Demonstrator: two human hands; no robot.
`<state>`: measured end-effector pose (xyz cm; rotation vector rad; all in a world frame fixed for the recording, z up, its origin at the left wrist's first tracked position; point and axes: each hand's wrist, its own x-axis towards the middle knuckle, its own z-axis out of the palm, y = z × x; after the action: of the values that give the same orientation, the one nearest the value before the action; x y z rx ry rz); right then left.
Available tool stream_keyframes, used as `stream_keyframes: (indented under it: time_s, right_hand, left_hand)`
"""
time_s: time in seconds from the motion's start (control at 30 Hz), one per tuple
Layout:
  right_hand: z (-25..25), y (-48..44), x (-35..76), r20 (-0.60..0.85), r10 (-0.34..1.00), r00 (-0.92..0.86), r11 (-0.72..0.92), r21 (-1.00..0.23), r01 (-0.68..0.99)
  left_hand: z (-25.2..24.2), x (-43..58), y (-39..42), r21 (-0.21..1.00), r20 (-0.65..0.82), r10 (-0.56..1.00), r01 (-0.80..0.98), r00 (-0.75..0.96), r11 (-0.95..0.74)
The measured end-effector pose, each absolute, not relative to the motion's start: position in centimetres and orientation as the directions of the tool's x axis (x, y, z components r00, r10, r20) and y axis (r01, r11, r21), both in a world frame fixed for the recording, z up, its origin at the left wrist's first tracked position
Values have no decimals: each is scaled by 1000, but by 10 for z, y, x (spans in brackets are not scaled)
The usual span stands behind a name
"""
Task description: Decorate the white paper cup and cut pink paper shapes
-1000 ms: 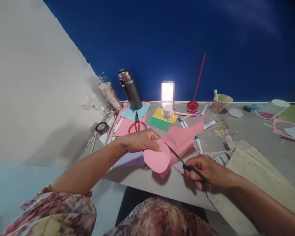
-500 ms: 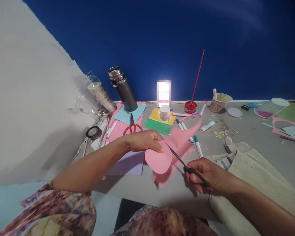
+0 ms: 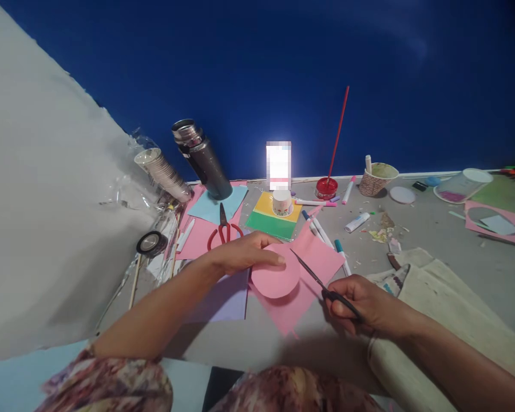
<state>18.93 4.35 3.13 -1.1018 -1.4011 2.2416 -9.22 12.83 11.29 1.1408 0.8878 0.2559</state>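
My left hand (image 3: 251, 252) pinches a pink paper circle (image 3: 275, 274), thumb on top, near the centre of the view. More pink paper (image 3: 321, 260) lies behind and below the circle, with pointed corners to the right and at the bottom. In my right hand (image 3: 354, 303) are dark scissors (image 3: 313, 274), their thin blades pointing up and left. The blade tips are close to the circle's upper right edge and look nearly closed.
Red-handled pliers (image 3: 224, 229), a dark flask (image 3: 206, 166) and a tape roll (image 3: 151, 243) are on the left. Behind stands a paper cup (image 3: 282, 203). Markers (image 3: 342, 254), a patterned cup (image 3: 377, 179) and a cream cloth (image 3: 450, 309) are to the right.
The loose pink paper has dropped and now lies flatter beneath the circle. My left hand has shifted slightly left, and the whole view has turned a little. Both hands keep their hold.
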Motion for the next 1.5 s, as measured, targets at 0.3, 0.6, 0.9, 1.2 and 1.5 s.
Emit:
stream_keyframes:
  time_s: [0.3, 0.6, 0.9, 1.2, 1.5]
  right_hand:
    - [35, 45, 183, -500, 603, -622, -548, -826, 132]
    - [33, 45, 179, -467, 617, -633, -559, -827, 64]
    - [29, 45, 177, -443, 637, -631, -546, -837, 35]
    - [26, 45, 179, -435, 643, -630, -544, -838, 24]
    - [27, 45, 179, -457, 631, -627, -563, -826, 36]
  left_hand:
    - [71, -82, 68, 812, -394, 898, -384, 194, 439]
    - [55, -54, 55, 912, -363, 932, -213, -20, 350]
    - [57, -55, 59, 913, -390, 921, -124, 25, 390]
    - [54, -57, 62, 916, -384, 922, -102, 47, 387]
    - [51, -63, 62, 917, -377, 922, -106, 91, 385]
